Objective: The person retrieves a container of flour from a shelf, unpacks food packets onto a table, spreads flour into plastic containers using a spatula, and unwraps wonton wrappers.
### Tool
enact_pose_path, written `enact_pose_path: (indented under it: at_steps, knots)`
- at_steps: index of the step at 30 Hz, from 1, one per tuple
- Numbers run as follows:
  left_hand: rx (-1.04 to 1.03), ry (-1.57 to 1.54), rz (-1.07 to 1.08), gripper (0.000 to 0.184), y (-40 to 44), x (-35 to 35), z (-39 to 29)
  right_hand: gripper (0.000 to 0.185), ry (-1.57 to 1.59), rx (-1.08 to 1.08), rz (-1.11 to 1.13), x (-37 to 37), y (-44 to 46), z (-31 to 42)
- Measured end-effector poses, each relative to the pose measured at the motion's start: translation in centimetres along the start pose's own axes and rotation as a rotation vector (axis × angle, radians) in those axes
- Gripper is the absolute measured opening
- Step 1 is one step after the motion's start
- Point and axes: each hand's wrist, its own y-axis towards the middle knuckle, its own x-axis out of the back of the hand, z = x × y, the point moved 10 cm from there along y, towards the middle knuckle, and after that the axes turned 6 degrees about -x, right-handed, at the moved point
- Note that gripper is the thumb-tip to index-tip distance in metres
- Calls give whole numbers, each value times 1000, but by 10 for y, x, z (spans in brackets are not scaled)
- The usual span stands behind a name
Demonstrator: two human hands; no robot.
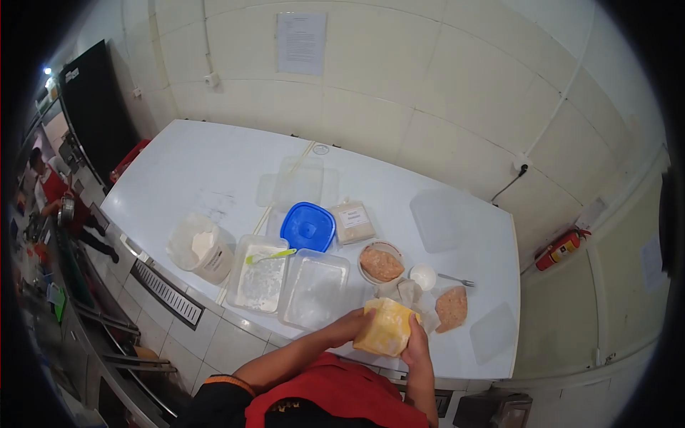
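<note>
A yellow, box-shaped packet [387,328] with whitish patches is held up at the table's front edge. My left hand [349,326] grips its left side, and my right hand [415,344] has its right side. Just behind the packet lies crumpled clear plastic [403,291]. A bowl holds a lump of pinkish, meat-like food [382,264] beyond it. Another flat pinkish piece [451,309] lies to the right of my hands. Between them are a small white cup [423,276] and a fork [457,279]. What is inside the packet is hidden.
Left of my hands stand two translucent trays [314,289], one with a green-handled utensil [271,255] across it. Beyond are a blue lid [308,227], a labelled bag [354,221] and a tub of white powder [203,250]. A person [64,200] holding a pot stands far left.
</note>
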Motion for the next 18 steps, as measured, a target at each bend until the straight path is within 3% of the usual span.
enact_pose_path:
  at_steps: [6, 8, 10, 11, 14, 16, 18]
  knots:
    - [38, -537, 93, 58, -13, 0, -5, 50, -50, -15, -92, -8, 27, -9]
    - [0, -275, 42, 63, -14, 9, -2, 51, 64, -7, -81, -26, 11, 7]
    - [-2, 110, 26, 63, -2, 28, 17, 53, -501, 50, -231, -11, 20, 10]
    - [15, 57, -11, 63, 1, 34, 25, 55, -791, 80, -296, -15, 20, 18]
    - [57, -183, -54, 65, 5, 38, 33, 55, -668, 298, -253, -39, 0, 43]
    - [108, -451, 19, 69, -6, 18, 28, 54, -491, 242, -222, -42, 3, 47]
    - [79, -421, 50, 72, -7, 8, 15, 51, -381, 182, -193, -37, 7, 44]
